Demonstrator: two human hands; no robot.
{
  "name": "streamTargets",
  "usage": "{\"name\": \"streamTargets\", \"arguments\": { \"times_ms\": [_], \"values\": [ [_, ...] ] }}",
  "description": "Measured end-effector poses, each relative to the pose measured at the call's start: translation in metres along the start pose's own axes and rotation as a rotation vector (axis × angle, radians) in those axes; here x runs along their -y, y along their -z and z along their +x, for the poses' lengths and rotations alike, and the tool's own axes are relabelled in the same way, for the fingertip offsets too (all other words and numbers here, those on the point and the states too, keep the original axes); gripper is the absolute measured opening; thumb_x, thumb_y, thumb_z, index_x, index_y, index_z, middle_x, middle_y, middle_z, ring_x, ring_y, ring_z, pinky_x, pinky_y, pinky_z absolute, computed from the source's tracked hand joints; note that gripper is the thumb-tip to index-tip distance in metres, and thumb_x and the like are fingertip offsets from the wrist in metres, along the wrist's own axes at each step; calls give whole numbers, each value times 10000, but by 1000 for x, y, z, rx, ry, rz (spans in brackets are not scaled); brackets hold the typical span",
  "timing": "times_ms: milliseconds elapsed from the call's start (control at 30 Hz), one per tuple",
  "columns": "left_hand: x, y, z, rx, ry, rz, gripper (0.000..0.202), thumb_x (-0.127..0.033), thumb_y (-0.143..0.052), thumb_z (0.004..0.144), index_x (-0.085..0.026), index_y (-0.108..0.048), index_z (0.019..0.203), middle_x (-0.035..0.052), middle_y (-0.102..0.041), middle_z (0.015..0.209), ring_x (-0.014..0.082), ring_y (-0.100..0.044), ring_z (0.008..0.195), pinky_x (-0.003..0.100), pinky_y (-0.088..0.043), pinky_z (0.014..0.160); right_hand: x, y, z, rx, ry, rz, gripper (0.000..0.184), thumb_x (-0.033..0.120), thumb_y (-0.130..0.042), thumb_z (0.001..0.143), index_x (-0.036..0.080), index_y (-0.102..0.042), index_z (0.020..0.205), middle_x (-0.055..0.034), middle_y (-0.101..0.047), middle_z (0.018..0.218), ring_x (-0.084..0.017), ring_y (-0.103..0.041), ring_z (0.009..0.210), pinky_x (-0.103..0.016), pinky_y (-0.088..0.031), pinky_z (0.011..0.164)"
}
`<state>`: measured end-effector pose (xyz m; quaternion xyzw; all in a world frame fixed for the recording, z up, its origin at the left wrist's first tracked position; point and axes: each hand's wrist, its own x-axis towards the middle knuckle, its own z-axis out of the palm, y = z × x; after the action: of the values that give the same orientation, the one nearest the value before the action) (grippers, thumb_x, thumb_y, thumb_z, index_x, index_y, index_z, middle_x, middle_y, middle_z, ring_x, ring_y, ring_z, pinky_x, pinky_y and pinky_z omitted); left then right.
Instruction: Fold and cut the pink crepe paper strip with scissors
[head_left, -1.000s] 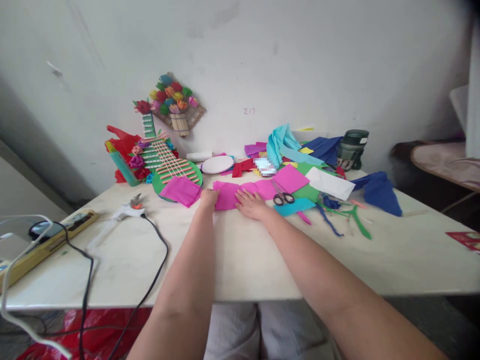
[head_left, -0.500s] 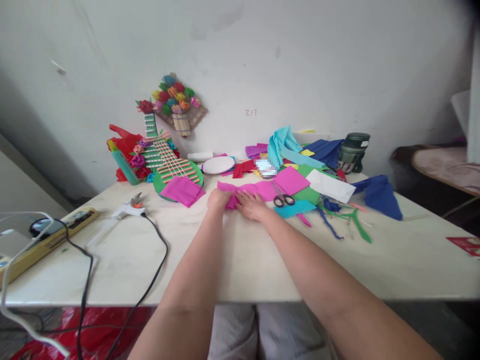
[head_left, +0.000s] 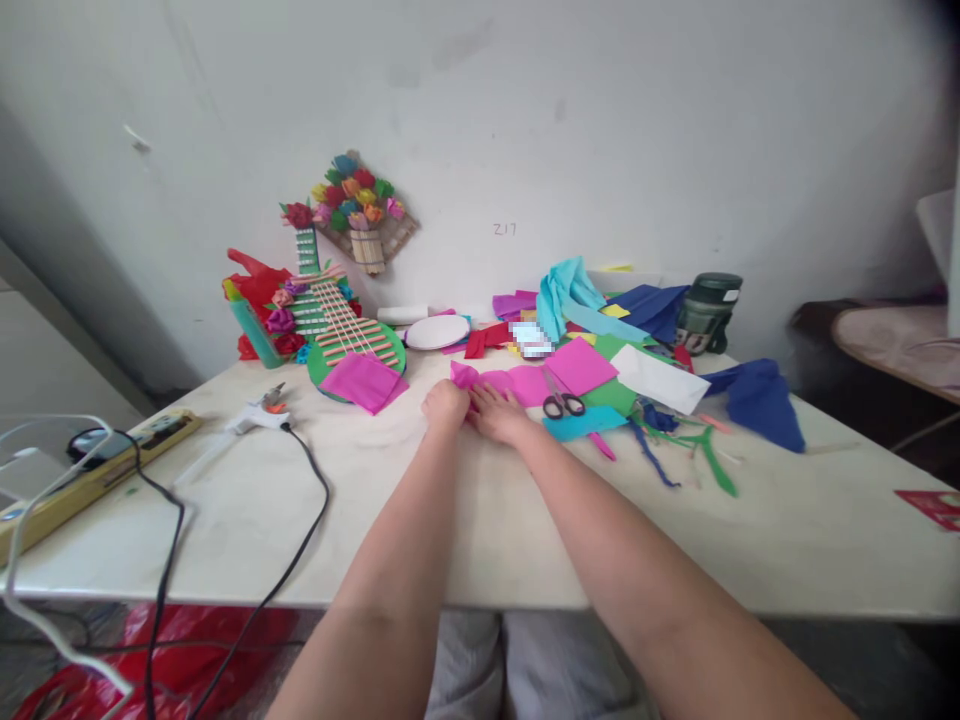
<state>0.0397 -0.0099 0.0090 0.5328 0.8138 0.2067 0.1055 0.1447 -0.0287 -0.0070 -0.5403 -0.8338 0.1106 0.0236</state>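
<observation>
A bright pink strip of crepe paper (head_left: 527, 384) lies on the table in front of me. Its left end is bunched in my left hand (head_left: 447, 405), whose fingers are curled closed around it. Close beside it, my right hand (head_left: 497, 412) presses down on the strip, fingers stretched out and fairly flat. Black-handled scissors (head_left: 562, 404) rest just right of my right hand, by a square pink sheet (head_left: 581, 366) and a light blue piece of paper (head_left: 586, 423). The paper under my palms is hidden.
To the left are a white glue gun (head_left: 259, 412) with a black cord and a power strip (head_left: 161, 432). Behind stands a green paper guitar (head_left: 352, 345) with a folded pink sheet (head_left: 364, 381). A dark bottle (head_left: 709, 312) and coloured papers stand at the right.
My left hand has shifted a little right, closer to my right hand. The strip's left end now looks more crumpled. The camera view has moved slightly.
</observation>
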Motion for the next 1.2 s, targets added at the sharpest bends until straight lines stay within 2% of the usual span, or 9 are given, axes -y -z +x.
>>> {"name": "streamTargets", "arguments": {
  "times_ms": [133, 333, 600, 833, 1033, 1200],
  "values": [
    [-3, 0, -7, -8, -26, 7, 346, -345, -525, 803, -140, -628, 1062, 170, -622, 1135, 260, -592, 1043, 332, -454, 835, -1, -2, 1, -4, 0, 5, 595, 404, -132, 916, 170, -151, 1464, -27, -111, 1534, -179, -32, 1406, -449, -37, 1113],
    [-3, -4, -5, -52, -79, 29, 300, -271, -526, 783, -194, -626, 1056, 138, -640, 1099, 269, -577, 1065, 356, -448, 844, 0, 0, -1, 2, -8, 14, 583, 393, -143, 919, 182, -157, 1462, -25, -115, 1534, -179, -39, 1406, -446, -38, 1117],
    [-6, -2, -10, -52, -71, 25, 280, -237, -496, 793, -173, -607, 1042, 159, -628, 1108, 259, -595, 1027, 347, -452, 814, -1, 0, -2, -3, -5, 11, 584, 375, -148, 916, 171, -159, 1463, -33, -116, 1533, -187, -49, 1406, -457, -40, 1117],
    [-7, -3, -11, -16, -26, -2, 358, -382, -506, 804, -140, -616, 1044, 181, -618, 1121, 267, -592, 1028, 345, -451, 816, 0, 0, -3, -21, 2, 26, 587, 368, -145, 916, 156, -145, 1464, -22, -117, 1533, -188, -60, 1405, -461, -47, 1119],
    [-9, -7, -14, -68, -15, -5, 295, -303, -460, 845, -136, -626, 1024, 179, -630, 1089, 259, -605, 1002, 351, -448, 822, -1, -2, -2, -52, 18, 20, 574, 314, -171, 906, 159, -180, 1459, -23, -152, 1527, -206, -93, 1401, -464, -55, 1118],
    [-7, -10, -11, -83, -40, 11, 387, -414, -428, 865, -138, -629, 1047, 177, -632, 1096, 269, -598, 1020, 364, -448, 829, -2, -3, -1, -51, 14, 13, 591, 337, -160, 908, 137, -136, 1465, -28, -153, 1525, -207, -91, 1400, -465, -44, 1117]
  ]
}}
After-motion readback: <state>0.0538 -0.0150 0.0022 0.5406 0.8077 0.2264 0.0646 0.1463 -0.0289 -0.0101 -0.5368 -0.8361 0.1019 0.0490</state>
